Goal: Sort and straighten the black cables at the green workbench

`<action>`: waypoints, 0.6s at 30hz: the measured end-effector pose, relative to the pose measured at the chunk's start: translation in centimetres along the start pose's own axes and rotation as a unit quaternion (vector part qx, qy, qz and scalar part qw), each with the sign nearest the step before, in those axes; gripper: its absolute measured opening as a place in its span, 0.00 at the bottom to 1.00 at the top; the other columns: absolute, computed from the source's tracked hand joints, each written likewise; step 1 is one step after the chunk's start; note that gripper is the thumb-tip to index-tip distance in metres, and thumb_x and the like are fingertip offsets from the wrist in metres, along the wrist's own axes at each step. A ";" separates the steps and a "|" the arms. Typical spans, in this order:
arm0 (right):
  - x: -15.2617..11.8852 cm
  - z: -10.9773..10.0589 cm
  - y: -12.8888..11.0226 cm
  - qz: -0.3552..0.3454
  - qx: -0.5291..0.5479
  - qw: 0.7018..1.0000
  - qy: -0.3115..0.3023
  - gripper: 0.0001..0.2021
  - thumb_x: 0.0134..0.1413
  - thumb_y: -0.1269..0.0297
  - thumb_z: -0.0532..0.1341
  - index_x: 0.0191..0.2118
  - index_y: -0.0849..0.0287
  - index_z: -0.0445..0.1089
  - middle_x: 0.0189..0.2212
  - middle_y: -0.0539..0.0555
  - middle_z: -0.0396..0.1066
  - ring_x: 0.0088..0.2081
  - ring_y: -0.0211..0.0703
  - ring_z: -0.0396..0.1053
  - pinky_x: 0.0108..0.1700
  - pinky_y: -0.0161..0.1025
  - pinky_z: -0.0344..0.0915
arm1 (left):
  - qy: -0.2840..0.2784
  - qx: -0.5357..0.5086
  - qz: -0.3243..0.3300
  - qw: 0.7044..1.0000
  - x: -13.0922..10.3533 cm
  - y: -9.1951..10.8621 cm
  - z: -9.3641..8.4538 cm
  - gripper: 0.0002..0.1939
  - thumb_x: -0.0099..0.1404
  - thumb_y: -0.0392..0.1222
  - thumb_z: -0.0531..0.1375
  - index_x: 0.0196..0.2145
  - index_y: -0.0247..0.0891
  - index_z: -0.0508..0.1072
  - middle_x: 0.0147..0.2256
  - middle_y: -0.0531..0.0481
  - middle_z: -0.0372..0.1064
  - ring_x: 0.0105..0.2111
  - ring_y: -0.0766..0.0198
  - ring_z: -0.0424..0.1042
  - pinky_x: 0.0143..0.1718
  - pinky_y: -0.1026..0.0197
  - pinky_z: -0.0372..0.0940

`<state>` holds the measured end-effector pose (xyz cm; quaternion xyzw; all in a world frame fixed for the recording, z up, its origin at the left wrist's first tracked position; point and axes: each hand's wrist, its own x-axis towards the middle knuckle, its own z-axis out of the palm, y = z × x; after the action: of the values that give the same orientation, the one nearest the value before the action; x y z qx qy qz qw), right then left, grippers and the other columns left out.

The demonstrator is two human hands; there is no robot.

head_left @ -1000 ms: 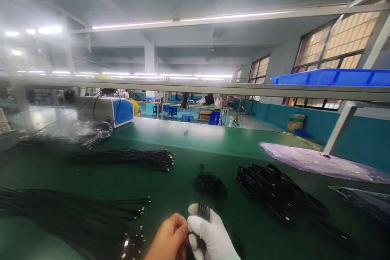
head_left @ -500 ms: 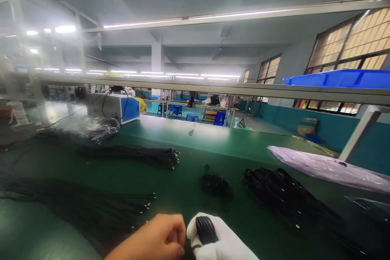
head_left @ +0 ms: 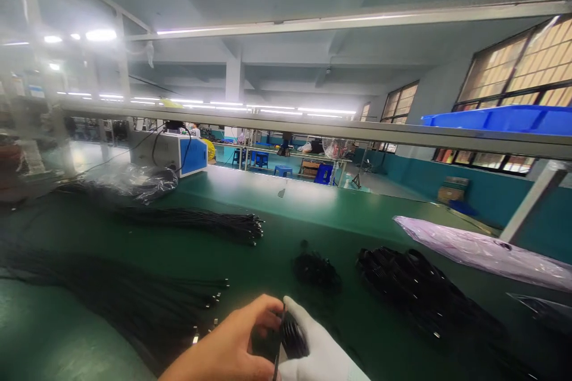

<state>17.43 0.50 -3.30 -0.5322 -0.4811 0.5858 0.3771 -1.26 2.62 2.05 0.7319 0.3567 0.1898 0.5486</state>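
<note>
Spreading across the lower view, the wide green table top (head_left: 348,214) carries a large pile of glossy black cable coils (head_left: 415,286). Nearer, the bare left hand (head_left: 232,339) is half curled, its fingertips at the edge of a small coil of thin black cable (head_left: 294,336); whether they pinch it, I cannot tell. The white-gloved right hand (head_left: 322,345) grips this coil inside its bent fingers. The step seems to be arranging loops; the next move calls for a firm right grip.

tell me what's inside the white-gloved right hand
The white-gloved right hand holds a coil of thin black cable, several loops showing side by side. The coil's lower end and the palm are covered by the hand itself.
</note>
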 end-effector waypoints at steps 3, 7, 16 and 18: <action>0.2 0.6 -0.4 0.003 -0.035 0.999 0.028 0.49 0.29 0.71 0.70 0.63 0.64 0.52 0.36 0.55 0.73 0.41 0.49 0.72 0.44 0.40 0.66 | 0.008 0.050 0.012 0.999 0.3 -0.4 0.8 0.34 0.47 0.31 0.63 0.52 0.46 0.65 0.49 0.51 0.67 0.46 0.57 0.64 0.48 0.59 0.59; 0.3 1.7 -0.7 0.005 -0.060 0.998 0.027 0.29 0.43 0.57 0.65 0.53 0.63 0.67 0.35 0.56 0.74 0.44 0.52 0.71 0.45 0.42 0.66 | 0.051 0.205 -0.055 0.976 0.8 -0.1 2.1 0.33 0.44 0.37 0.65 0.51 0.41 0.67 0.45 0.43 0.65 0.41 0.51 0.67 0.45 0.51 0.62; -1.8 1.5 -3.9 -0.117 -0.272 0.955 0.030 0.15 0.35 0.73 0.62 0.35 0.56 0.70 0.38 0.52 0.69 0.39 0.45 0.68 0.40 0.37 0.62 | -0.053 0.102 -0.067 0.991 2.1 -1.5 -0.9 0.11 0.52 0.39 0.53 0.27 0.39 0.75 0.24 0.53 0.69 0.23 0.65 0.64 0.22 0.66 0.58; -2.0 1.0 -3.8 -0.116 -0.143 0.982 -0.035 0.16 0.31 0.72 0.66 0.33 0.56 0.68 0.50 0.54 0.63 0.44 0.47 0.67 0.42 0.39 0.62 | -0.027 0.110 -0.074 0.991 2.1 -1.7 0.1 0.09 0.50 0.37 0.52 0.22 0.39 0.72 0.21 0.54 0.67 0.19 0.66 0.60 0.18 0.66 0.54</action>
<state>16.50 -0.58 0.89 -0.5002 -0.6316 0.4811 0.3455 -0.35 4.36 0.18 0.7641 0.4136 0.0891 0.4870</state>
